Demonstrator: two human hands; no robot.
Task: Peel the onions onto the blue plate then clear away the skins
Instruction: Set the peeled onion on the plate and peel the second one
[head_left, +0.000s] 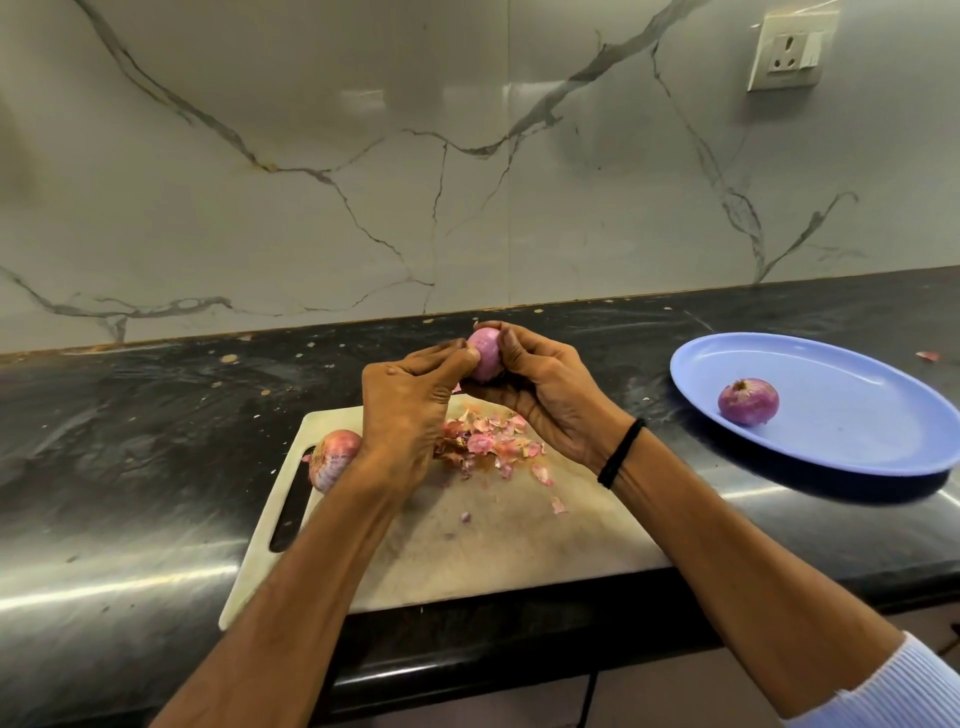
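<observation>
On my feed, a black stone table (130, 467) with a shiny front edge runs across the lower half of the view. Nearest to me, both bare forearms reach in from below, and a pale blue ribbed sleeve (883, 691) shows at the bottom right corner. A worn white cutting board (493, 545) lies at the table's front edge, its handle slot on the left.

On the left of the board, just beside the slot, an unpeeled onion (332, 457) rests with its papery skin on, partly hidden behind the left wrist. In the middle of the board I see a loose pile of pink and tan onion skins (488, 441), with a few stray flakes scattered nearer to me. A black band (621, 453) circles the right wrist.

Above the far edge of the board, the two hands meet around a pale purple held onion (485, 353), lifted clear of the board. The right hand (550, 400) cups it from the right and below, fingers curled round it. The left hand (405, 410) has its fingertips pinched against the onion's left side.

To the right, well apart from the board, sits the blue plate (857, 447) with one plate onion (748, 401) lying in its left part. A small skin scrap (927, 356) lies on the table just beyond the plate's right rim.

Behind everything rises a white marble wall (363, 156) with grey veins, and a wall socket (792, 52) is fixed high at the right.
</observation>
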